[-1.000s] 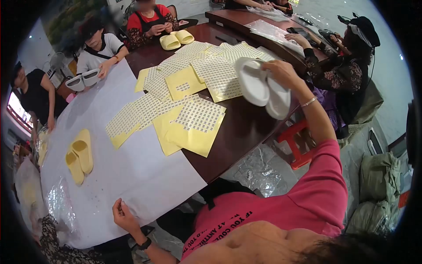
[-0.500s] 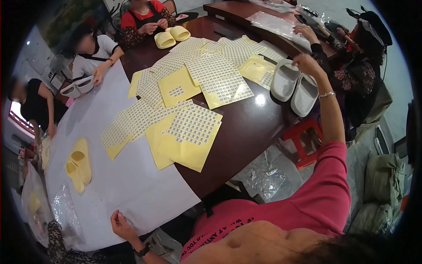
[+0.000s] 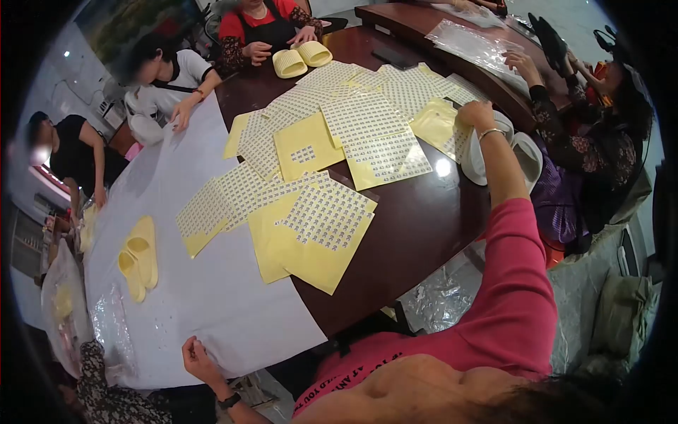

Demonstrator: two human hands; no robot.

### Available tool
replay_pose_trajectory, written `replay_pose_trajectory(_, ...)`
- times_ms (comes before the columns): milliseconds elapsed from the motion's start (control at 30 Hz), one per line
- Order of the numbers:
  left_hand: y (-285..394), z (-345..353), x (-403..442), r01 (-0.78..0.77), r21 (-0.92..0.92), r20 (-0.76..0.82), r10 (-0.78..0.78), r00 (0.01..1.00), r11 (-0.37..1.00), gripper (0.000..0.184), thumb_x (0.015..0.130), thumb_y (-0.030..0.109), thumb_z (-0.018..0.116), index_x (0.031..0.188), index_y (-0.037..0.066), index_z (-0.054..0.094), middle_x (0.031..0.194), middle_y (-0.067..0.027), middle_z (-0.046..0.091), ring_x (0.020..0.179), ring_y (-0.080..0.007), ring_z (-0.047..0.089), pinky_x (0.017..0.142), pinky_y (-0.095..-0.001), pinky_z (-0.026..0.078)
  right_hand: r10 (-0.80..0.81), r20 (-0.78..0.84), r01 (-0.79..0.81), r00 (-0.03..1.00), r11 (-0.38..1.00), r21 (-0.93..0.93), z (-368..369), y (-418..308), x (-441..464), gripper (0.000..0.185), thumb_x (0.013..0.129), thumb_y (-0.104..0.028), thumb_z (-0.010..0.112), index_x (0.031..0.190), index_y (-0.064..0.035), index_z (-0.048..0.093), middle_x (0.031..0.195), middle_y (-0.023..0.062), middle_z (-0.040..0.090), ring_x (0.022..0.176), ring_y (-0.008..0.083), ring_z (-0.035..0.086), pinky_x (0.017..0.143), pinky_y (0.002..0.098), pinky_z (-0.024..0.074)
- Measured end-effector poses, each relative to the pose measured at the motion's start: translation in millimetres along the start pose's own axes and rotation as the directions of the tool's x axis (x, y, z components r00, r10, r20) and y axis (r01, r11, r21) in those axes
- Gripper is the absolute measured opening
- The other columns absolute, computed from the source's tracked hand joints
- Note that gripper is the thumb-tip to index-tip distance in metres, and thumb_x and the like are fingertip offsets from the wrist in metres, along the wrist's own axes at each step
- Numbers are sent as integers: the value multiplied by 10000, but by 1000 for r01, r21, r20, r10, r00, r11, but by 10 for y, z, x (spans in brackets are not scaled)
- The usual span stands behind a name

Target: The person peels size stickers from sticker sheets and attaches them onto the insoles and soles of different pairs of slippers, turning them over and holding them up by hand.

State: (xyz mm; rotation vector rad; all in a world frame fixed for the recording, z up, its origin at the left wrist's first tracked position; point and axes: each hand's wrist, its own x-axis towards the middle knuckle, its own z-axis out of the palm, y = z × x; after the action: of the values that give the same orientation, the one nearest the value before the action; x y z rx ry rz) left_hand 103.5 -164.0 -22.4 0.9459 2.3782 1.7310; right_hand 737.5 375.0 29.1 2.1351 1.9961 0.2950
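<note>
My right hand [image 3: 477,116] is closed, with its fingers bent down at the edge of a yellow sticker sheet [image 3: 436,128], beside a pair of white slippers [image 3: 477,157]. My forearm covers part of the slippers. Whether anything is between the fingertips is hidden. At the near edge of the white paper cover [image 3: 233,304], my left hand [image 3: 200,360] has curled fingers; I cannot make out anything in them. Several overlapping sheets of number stickers [image 3: 374,134] lie across the table, one yellow sheet [image 3: 314,244] nearest me. A yellow pair of slippers [image 3: 139,258] rests on the white cover.
Across the table, a person in red [image 3: 258,32] has hands near yellow slippers [image 3: 302,59]. More people stand or sit at left and right. A dark phone-like object [image 3: 393,59], clear plastic bags [image 3: 472,49] and the brown tabletop [image 3: 413,233] are in view. Sacks [image 3: 621,311] stand at right.
My right hand has moved left, from above the white slippers to the yellow sheet's edge. My left hand stays at the paper's edge. The view has shifted; the far person's hands have parted.
</note>
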Motion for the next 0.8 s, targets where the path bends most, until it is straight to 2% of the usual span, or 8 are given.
replay_pose_trajectory(100,10,8,6,-6,20,-10,6,1000,1000,191,921,126,568,1002,-41,614,819,-9,567,704,-76,467,621,-224,395,-66,111,67,992,998,-8,-187,-161,-216,339,868,-249,476,1068,-79,691,1187,136,643,1139,313,590,960,577,382)
replay_pose_trajectory(167,-68,4,20,-17,24,-29,18,999,1000,193,923,127,567,1003,-42,614,822,-8,569,704,-75,471,619,-225,394,-225,22,226,974,974,-31,-280,-269,-332,363,890,-259,452,1098,-64,676,1195,159,633,1148,330,582,956,574,403)
replay_pose_trajectory(433,-27,-16,9,-32,17,-3,32,999,999,199,927,128,564,1011,-45,614,827,-13,576,717,-80,485,634,-228,412,-167,124,113,978,927,358,-318,-625,-318,530,924,-419,410,1200,-12,607,1290,177,567,1205,344,530,994,487,405)
replay_pose_trajectory(533,-46,3,5,-44,-6,-6,44,999,999,197,925,126,569,1012,-45,614,826,-14,576,717,-80,486,632,-227,412,-14,-83,46,996,913,404,-212,-672,-374,576,929,-469,408,1263,-23,555,1339,182,514,1241,348,494,1017,483,391)
replay_pose_trajectory(600,-37,1,7,-48,-30,-21,48,999,998,197,923,126,573,1012,-45,614,825,-14,576,716,-81,487,629,-227,410,-32,29,19,999,933,360,-184,-771,-430,586,929,-465,417,1306,-25,507,1359,192,479,1246,353,483,1027,476,389)
replay_pose_trajectory(667,-28,-7,-3,-50,-14,-1,50,999,999,193,920,122,577,1010,-45,616,822,-16,581,711,-84,494,626,-225,413,-39,-40,51,998,927,371,-56,-892,-388,596,926,-479,417,1277,-11,531,1345,191,496,1236,345,495,1039,467,383)
replay_pose_trajectory(733,-42,-6,5,-58,-17,-8,58,998,998,192,920,120,577,1010,-45,618,818,-16,582,707,-85,494,619,-226,413,-238,-49,242,970,922,301,-170,-997,-485,604,925,-484,420,1264,0,540,1313,202,519,1204,364,517,1021,458,402)
replay_pose_trajectory(800,-68,-9,13,-68,-16,-13,68,998,998,190,920,117,576,1010,-45,619,815,-17,582,702,-85,493,613,-227,413,-227,-21,217,974,897,385,-278,-1026,-544,599,933,-484,415,1265,-2,543,1276,215,542,1169,379,538,992,445,425)
